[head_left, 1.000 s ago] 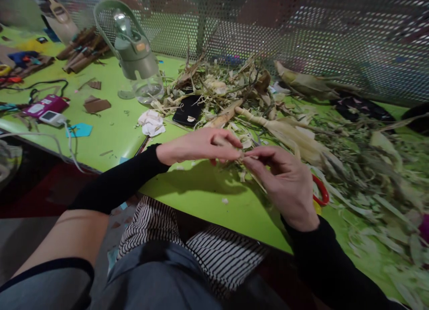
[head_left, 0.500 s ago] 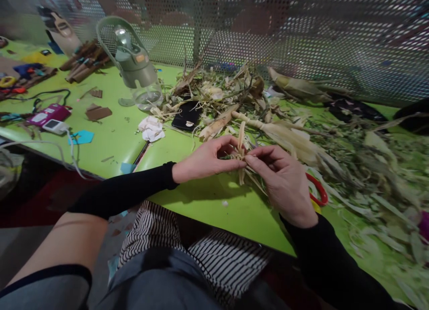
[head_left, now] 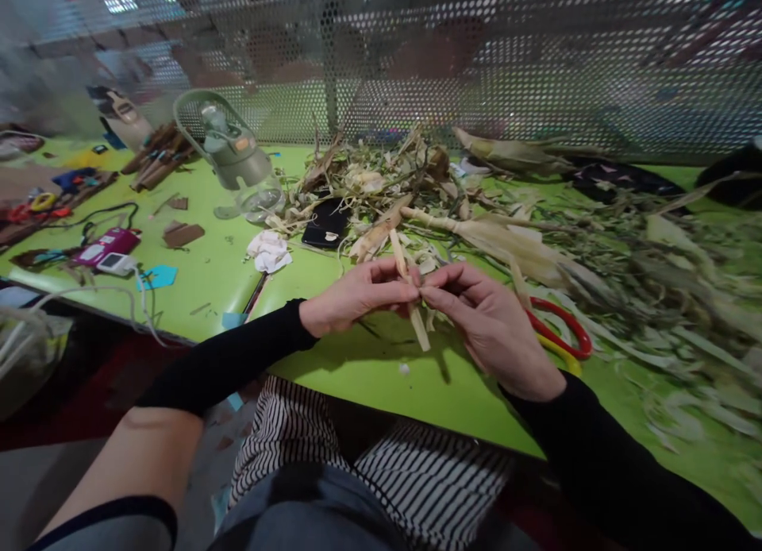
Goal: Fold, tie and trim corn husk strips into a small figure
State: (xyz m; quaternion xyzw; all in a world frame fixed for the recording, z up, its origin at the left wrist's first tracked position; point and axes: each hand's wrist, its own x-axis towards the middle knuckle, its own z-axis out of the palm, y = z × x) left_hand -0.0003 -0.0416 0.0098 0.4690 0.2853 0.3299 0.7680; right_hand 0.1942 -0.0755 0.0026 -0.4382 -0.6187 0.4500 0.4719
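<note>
While both hands meet over the near edge of the green table (head_left: 196,257), the left hand (head_left: 351,301) and the right hand (head_left: 488,329) each pinch the same dry husk strip (head_left: 410,301) between thumb and fingertips, fingers closed tight on it. That strip runs steeply, its upper end poking above the knuckles and its lower end hanging just above the tabletop, casting a shadow there.

Just behind the hands lies a heap of corn husks (head_left: 500,245) and stalk scraps that spreads over the right half of the table, crowding the space beyond the fingers. A pair of scissors with red and yellow handles (head_left: 563,337) lies just beside the right wrist, partly hidden by that hand. A black phone (head_left: 325,224) sits among the husks behind the left hand, with crumpled white paper (head_left: 269,251) near it. Farther left stands a green-lidded clear water bottle (head_left: 238,158), tilted in this view, and beyond it a bundle of brown sticks (head_left: 155,154). A pink device (head_left: 107,245) with a white cable lies near the left edge. Perforated metal mesh (head_left: 476,59) walls off the back of the table.
</note>
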